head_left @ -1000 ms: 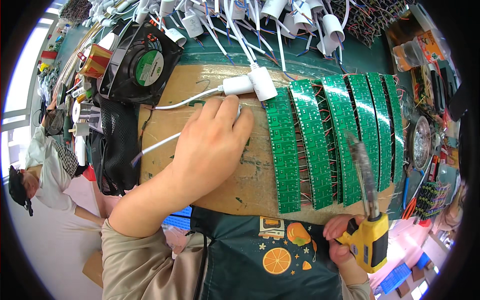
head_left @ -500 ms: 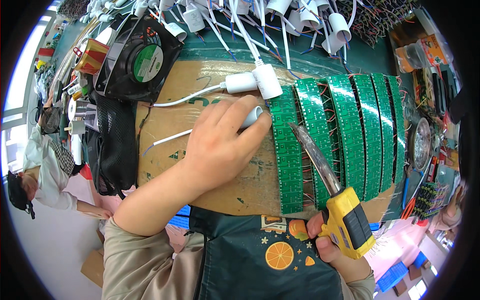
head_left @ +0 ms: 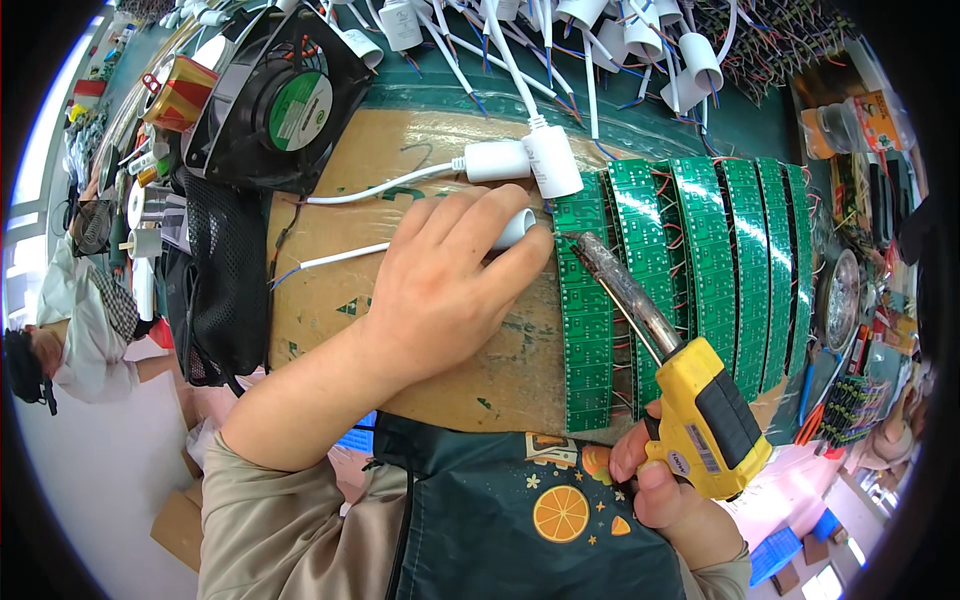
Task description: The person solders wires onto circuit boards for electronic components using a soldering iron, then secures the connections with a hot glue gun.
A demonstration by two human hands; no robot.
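Note:
My left hand is closed around a white cylindrical plastic housing, whose open end shows between thumb and fingers. From it a white cable with a blue wire end runs left. In my right hand is a yellow and black soldering gun, gripped by its handle. Its metal barrel slants up and left, with the tip over the leftmost green circuit board strip; whether it touches is unclear. Just above my left fingers lie two more white housings, one sideways and one upright.
Several green board strips joined by red wires lie on the brown cardboard. A black fan, a mesh bag and a can stand left. White cabled housings crowd the back. Another person is at far left.
The soldering gun's body has risen and moved right, while its tip has shifted left across the first board strip. My left hand keeps its hold; the whole view has shifted slightly.

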